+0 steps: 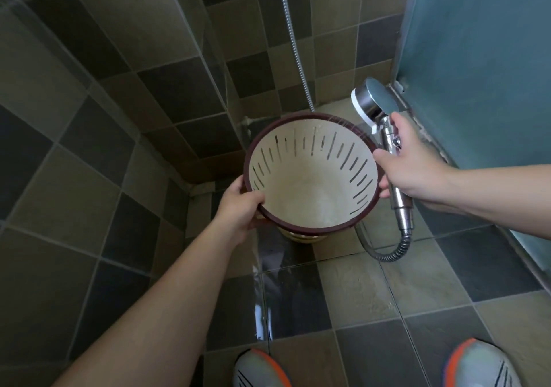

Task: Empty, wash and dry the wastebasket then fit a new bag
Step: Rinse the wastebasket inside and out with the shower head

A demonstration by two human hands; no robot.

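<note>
The cream wastebasket (pixel 313 187) has a dark red rim and slotted walls. It is held above the tiled floor with its opening tilted toward me, and its inside holds no bag or rubbish. My left hand (pixel 241 204) grips the rim at its lower left, thumb inside. My right hand (pixel 411 160) grips the chrome handle of the shower head (pixel 369 99), just right of the basket. Thin water jets run from the shower head onto the basket's upper right rim.
A metal hose (pixel 390 252) loops from the handle down to the floor, and another stretch (pixel 293 38) runs up the tiled wall. A teal glass panel (pixel 477 73) stands at the right. The floor tiles (pixel 286 297) are wet. My two shoes (pixel 259 368) are at the bottom.
</note>
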